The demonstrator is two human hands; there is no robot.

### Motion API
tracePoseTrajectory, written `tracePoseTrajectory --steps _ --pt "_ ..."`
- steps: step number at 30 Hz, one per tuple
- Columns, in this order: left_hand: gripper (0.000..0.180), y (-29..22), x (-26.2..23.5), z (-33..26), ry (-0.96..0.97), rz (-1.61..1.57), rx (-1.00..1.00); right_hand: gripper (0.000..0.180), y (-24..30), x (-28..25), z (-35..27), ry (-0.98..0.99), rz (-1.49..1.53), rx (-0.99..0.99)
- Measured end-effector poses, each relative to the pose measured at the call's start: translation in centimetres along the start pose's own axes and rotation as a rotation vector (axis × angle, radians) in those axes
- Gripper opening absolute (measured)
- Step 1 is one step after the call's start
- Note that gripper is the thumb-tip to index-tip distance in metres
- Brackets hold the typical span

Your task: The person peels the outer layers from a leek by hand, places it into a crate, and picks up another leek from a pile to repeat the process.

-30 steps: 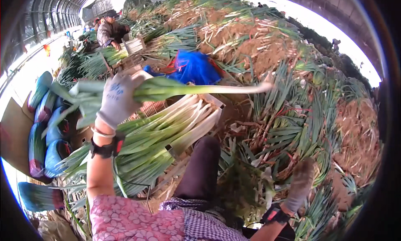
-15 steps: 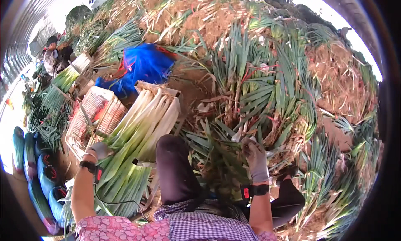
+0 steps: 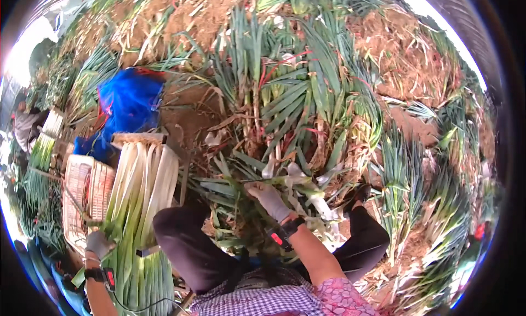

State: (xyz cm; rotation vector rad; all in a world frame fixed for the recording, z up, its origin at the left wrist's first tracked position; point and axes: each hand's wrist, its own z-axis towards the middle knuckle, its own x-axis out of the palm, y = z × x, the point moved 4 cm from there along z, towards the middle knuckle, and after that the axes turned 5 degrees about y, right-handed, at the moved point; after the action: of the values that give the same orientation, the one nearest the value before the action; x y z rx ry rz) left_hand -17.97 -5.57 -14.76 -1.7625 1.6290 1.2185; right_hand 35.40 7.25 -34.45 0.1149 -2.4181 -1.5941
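My left hand (image 3: 98, 245), in a grey glove, is at the left edge of long leeks (image 3: 134, 206) stacked in a low frame (image 3: 139, 138). Its fingers are curled against the green leaves; exactly what lies in them is hidden. The leeks' white stalks point away from me and their leaves hang toward me. My right hand (image 3: 268, 200), gloved too, reaches over loose leeks in front of my knees. Its fingers are closed at the leafy part of a leek (image 3: 287, 180). Pale leek stalks (image 3: 320, 204) lie just right of that hand.
Left of the frame stands a pale plastic basket (image 3: 87, 190). Behind it lies blue netting (image 3: 129, 102). Upright leek bundles with red ties (image 3: 307, 97) and more leeks (image 3: 422, 206) cover the ground ahead and right. Another person (image 3: 27, 127) is at the far left.
The view has turned to the right. My right hand has moved left toward the middle, over the loose leeks. My left hand stays by the stacked leek leaves, now a little lower.
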Motion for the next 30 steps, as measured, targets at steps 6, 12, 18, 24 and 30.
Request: tracePoseTrajectory --steps 6,12,18,24,30 --pt "0.039 -5.3 -4.1 1.0 0.204 0.255 -0.130 0.033 -3.1 -12.5 2.5 -0.547 -0.509 -0.333" --pt "0.031 -31.4 -11.3 2.9 -0.486 -0.539 0.565 0.058 -3.4 -26.0 3.7 -0.892 -0.686 0.210" --pt "0.035 -44.7 -10.5 3.7 -0.157 -0.485 1.026 0.061 -7.2 -31.4 1.6 -1.111 -0.711 0.458" --pt "0.038 -45.0 -10.0 4.2 -0.034 -0.497 1.028 0.042 -7.3 -25.9 2.3 -0.843 -0.364 0.261" --pt "0.032 -46.4 -8.8 4.3 0.033 -0.416 1.045 0.041 -6.0 -27.5 2.8 -0.842 -0.047 0.152"
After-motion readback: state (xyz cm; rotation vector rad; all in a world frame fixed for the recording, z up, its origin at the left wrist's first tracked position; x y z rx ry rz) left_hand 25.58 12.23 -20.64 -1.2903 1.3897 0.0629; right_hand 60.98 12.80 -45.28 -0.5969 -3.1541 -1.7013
